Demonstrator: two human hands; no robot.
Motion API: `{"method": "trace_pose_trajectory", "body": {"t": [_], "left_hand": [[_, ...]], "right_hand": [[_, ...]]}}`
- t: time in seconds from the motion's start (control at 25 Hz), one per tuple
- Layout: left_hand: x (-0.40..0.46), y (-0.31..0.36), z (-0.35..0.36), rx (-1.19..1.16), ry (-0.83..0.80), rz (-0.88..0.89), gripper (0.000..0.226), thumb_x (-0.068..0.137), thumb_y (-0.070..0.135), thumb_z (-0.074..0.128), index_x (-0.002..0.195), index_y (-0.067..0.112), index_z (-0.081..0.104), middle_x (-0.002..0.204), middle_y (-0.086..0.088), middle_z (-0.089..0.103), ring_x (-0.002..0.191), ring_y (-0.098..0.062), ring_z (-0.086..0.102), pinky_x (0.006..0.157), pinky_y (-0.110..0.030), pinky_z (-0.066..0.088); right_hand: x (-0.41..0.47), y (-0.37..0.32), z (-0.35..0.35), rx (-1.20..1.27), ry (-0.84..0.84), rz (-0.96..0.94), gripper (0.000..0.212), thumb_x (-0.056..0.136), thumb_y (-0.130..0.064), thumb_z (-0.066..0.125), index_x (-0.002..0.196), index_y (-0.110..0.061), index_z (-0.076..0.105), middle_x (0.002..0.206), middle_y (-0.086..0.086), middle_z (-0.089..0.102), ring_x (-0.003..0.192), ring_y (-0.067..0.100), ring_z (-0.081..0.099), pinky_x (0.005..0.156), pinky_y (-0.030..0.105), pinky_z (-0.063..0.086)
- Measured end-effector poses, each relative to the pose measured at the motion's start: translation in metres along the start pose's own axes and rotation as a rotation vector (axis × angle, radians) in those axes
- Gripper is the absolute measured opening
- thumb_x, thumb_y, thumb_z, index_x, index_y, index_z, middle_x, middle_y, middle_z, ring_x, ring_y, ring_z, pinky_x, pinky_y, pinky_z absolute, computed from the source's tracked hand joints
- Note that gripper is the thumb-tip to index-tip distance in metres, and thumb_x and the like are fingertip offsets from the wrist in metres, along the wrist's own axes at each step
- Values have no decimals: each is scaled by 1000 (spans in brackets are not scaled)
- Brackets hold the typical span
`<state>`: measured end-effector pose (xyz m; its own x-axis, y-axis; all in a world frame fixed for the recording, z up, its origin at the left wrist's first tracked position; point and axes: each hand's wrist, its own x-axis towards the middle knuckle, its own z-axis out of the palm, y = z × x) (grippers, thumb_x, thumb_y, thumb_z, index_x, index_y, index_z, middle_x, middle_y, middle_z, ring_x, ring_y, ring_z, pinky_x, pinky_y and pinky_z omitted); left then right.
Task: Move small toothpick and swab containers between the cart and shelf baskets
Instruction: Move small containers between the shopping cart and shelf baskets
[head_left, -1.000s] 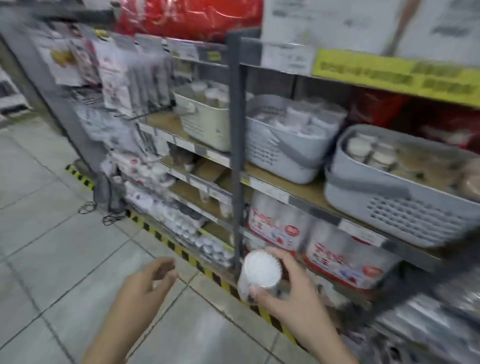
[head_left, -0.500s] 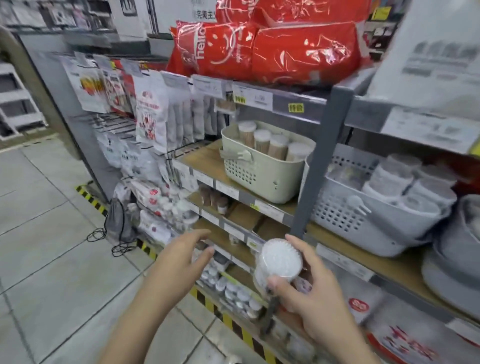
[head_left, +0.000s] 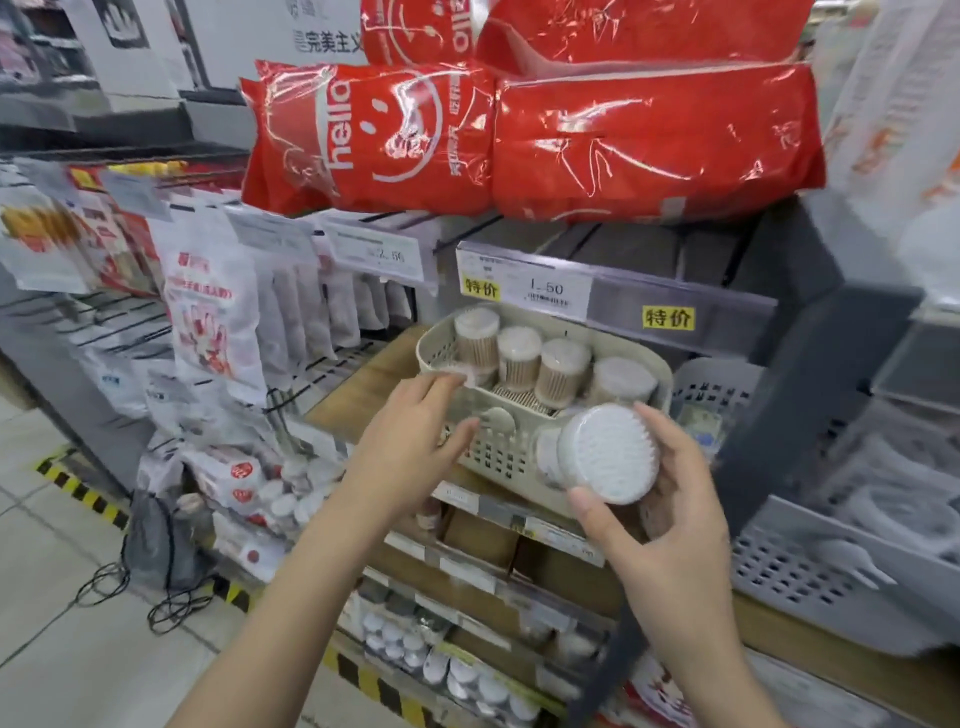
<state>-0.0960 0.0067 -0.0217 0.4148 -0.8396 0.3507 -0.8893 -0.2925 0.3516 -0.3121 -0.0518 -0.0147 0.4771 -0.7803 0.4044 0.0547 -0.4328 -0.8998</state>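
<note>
Thumb pressed low on the near rim, fingertips curled over the far rim: right hand clamped round the swab container, right of centre in the frame. Held tilted, its white round end turned toward the camera, just in front of the cream basket and apparently not touching it.

Left hand holding nothing, fingers loosely bent and a little apart, tips at the basket's near-left rim; contact not certain through the blur.

Probably light, a thin clear plastic tub packed with swabs. Walls likely smooth and a bit slippery, liable to flex or pop the lid under a hard squeeze. Best gripped across the round wall as now, thumb against fingers, pressure kept moderate. Not fragile, though a drop could spill the contents.

Inside the basket, at frame centre, several upright toothpick containers standing close together, with more lying flat below them. Little free room visible; a gap at the near right corner seems the likeliest slot. Grey basket at lower right, on the same shelf. Red packs stacked across the top of the frame.
</note>
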Motion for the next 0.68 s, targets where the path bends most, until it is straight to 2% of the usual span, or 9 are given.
{"method": "trace_pose_trajectory", "body": {"t": [0.08, 0.16, 0.24, 0.32, 0.4, 0.48, 0.56, 0.68], "left_hand": [[22, -12, 7, 0, -3, 71, 50, 95, 43, 45, 137, 16, 44, 135, 0, 49, 125, -17, 41, 101, -26, 32], [39, -24, 17, 40, -41, 169, 50, 95, 48, 38, 128, 16, 54, 123, -2, 58, 118, -21, 49, 103, -33, 33], [47, -33, 26, 82, -52, 261, 48, 94, 49, 30, 112, 18, 63, 105, 1, 65, 106, -21, 57, 104, -39, 33], [52, -38, 32, 84, 18, 314, 39, 94, 44, 32, 88, 20, 62, 84, 4, 64, 87, -21, 59, 91, -38, 40], [57, -42, 32, 64, 77, 349, 31, 94, 43, 35, 75, 26, 52, 72, 9, 58, 73, -17, 56, 75, -31, 34], [63, -47, 32, 9, 68, 378, 26, 93, 46, 36, 73, 32, 43, 69, 14, 52, 70, -13, 53, 67, -27, 20], [67, -52, 33, -43, 47, 401, 26, 93, 50, 35, 73, 34, 41, 68, 17, 47, 69, -10, 51, 66, -26, 15], [69, -55, 34, -99, 32, 404, 29, 92, 53, 35, 72, 34, 43, 67, 17, 50, 68, -8, 50, 65, -27, 16]], "right_hand": [[11, 5, 11, -48, 62, -42, 61, 69, -48, 77, 116, -63, 41, 124, -33, 48, 119, -5, 48, 97, 20, 42], [22, 13, 20, -180, 113, -100, 64, 71, -46, 75, 124, -54, 39, 127, -35, 43, 121, -5, 45, 99, 14, 39], [34, 21, 27, -292, 122, -139, 66, 72, -42, 72, 130, -41, 39, 129, -33, 41, 123, -3, 43, 102, 15, 37], [47, 25, 30, -348, 136, -147, 66, 74, -35, 75, 129, -33, 40, 129, -21, 43, 123, -1, 43, 101, 15, 37], [66, 27, 31, -372, 142, -74, 61, 74, -28, 79, 124, -32, 43, 125, -12, 47, 117, -3, 45, 95, 9, 37], [84, 31, 31, -321, 151, 56, 55, 73, -28, 79, 118, -32, 48, 122, -10, 53, 112, 0, 51, 92, 16, 43], [102, 35, 27, -282, 186, 142, 46, 74, -29, 78, 113, -34, 54, 114, -12, 62, 105, 3, 59, 87, 22, 48], [122, 35, 22, -328, 182, 189, 35, 78, -25, 75, 109, -28, 59, 95, -18, 66, 81, -12, 61, 63, 3, 44]]}}
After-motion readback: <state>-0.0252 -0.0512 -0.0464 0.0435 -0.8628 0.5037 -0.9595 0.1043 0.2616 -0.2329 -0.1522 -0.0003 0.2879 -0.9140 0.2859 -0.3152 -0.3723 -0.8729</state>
